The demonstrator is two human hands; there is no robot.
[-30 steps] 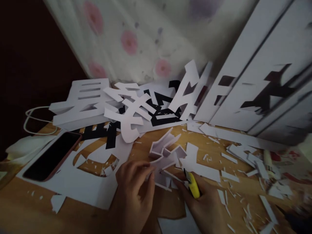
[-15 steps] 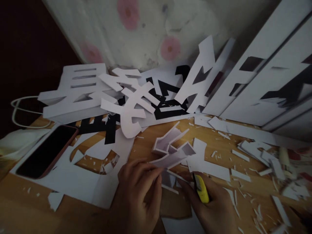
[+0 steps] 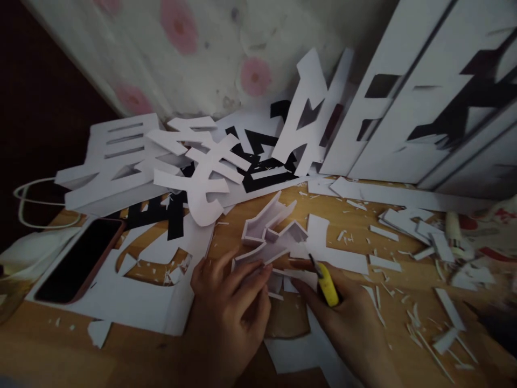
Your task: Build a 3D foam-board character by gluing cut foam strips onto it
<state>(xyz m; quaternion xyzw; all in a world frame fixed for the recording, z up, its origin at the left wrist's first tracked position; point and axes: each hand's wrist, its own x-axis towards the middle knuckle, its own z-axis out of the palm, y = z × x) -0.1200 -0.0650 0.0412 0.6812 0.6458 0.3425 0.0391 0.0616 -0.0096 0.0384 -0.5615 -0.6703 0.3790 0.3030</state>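
A white walled foam shape [image 3: 274, 226] lies at the middle of the wooden table, its thin walls standing up. My left hand [image 3: 234, 302] has its fingers curled round the near left side of this shape. In my right hand [image 3: 339, 302] is a yellow cutter [image 3: 328, 284], its dark tip pointing up and to the left. The right thumb and fingertips also touch the near right end of the white shape. Below the hands, a brown piece [image 3: 287, 319] lies flat on the table.
A phone [image 3: 81, 260] lies on white board at the left. Cut-out white characters [image 3: 205, 180] and a letter-like piece [image 3: 302, 113] stand behind. White scraps [image 3: 428, 231] cover the right side. Tall white boards [image 3: 375, 140] lean at the back right.
The camera view has shifted, so most things appear farther left. Both hands remain at the white shape, and the cutter is still in my right hand.
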